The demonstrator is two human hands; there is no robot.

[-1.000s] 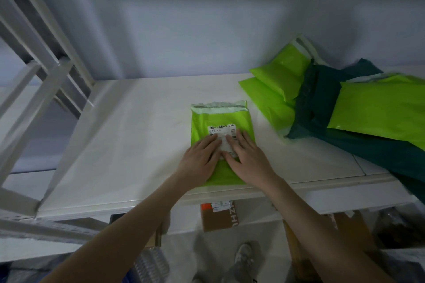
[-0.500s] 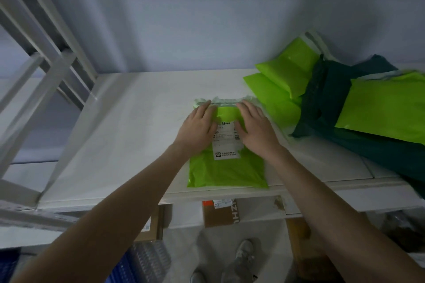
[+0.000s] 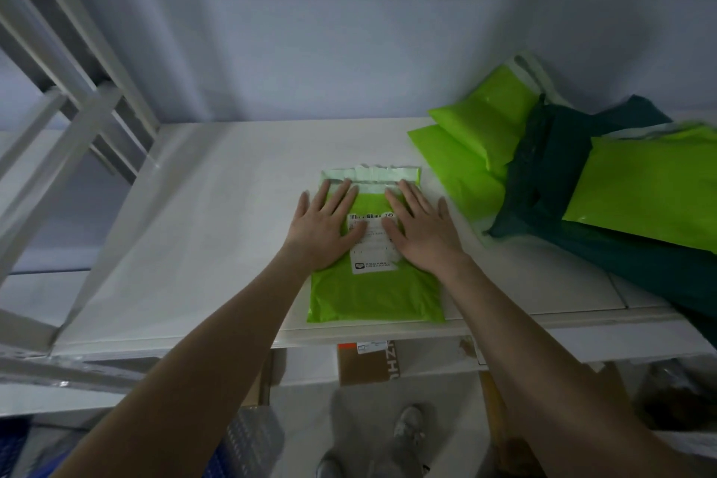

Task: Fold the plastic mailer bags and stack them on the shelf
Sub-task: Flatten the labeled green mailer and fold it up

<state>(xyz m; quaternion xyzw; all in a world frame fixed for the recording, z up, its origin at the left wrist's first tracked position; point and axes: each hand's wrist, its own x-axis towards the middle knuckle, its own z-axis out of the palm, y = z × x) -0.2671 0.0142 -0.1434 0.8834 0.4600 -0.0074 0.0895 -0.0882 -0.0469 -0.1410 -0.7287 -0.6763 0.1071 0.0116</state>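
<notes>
Your hands have slid up the lime-green mailer bag (image 3: 374,295) since a second ago: they lay low on it, over the label, and now they sit on its upper half with the fingertips reaching the pale sealing strip (image 3: 372,177) at the far edge. The bag itself lies flat on the white shelf (image 3: 217,206), its near edge close to the shelf's front lip, much where it was. I judge you are smoothing it flat before the first fold, so the folding proper is not yet begun.

Your left hand (image 3: 324,231) lies flat, fingers (image 3: 341,194) straight and slightly spread, pressing the bag and gripping nothing. Your right hand (image 3: 423,235) does the same beside it, palm down, holding nothing.

Between the hands the white shipping label (image 3: 373,244) shows a barcode and the characters "3VB" at its top right; the smaller print and the logo lower down are too small to read. Under the shelf a cardboard box (image 3: 366,363) carries large letters that look like "ZH", cut off.

To the right, a heap of other green and dark teal mailers (image 3: 574,182) waits unfolded
</notes>
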